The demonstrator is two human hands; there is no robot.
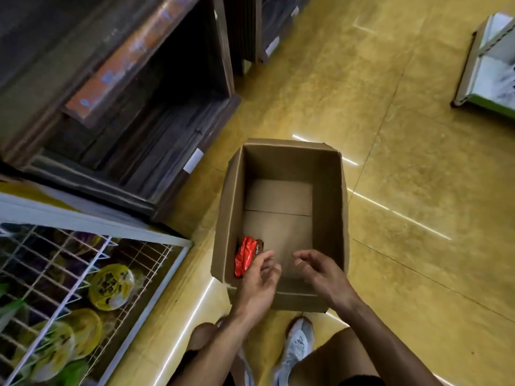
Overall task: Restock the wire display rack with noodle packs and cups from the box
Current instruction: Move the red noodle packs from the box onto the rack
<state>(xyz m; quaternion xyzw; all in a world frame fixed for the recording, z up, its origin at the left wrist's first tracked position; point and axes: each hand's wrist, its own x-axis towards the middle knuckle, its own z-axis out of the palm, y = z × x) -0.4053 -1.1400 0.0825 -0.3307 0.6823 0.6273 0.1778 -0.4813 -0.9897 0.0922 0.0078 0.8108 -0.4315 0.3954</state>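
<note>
Nearest, left hand (257, 280): fingers loosely curled beside the red noodle pack (245, 256); we cannot tell if they touch.
Beside it, right hand (320, 270): relaxed, holding nothing.
Pack's place: near-left corner of the box (330, 196).
Left of us, wire rack (69, 260): holds noodle cups (111, 285).

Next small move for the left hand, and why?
Probably close the left hand on the red noodle pack: the only item visible in the box, in its near-left corner, with the hand beside it, not yet round it; the right hand hovers open.
</note>
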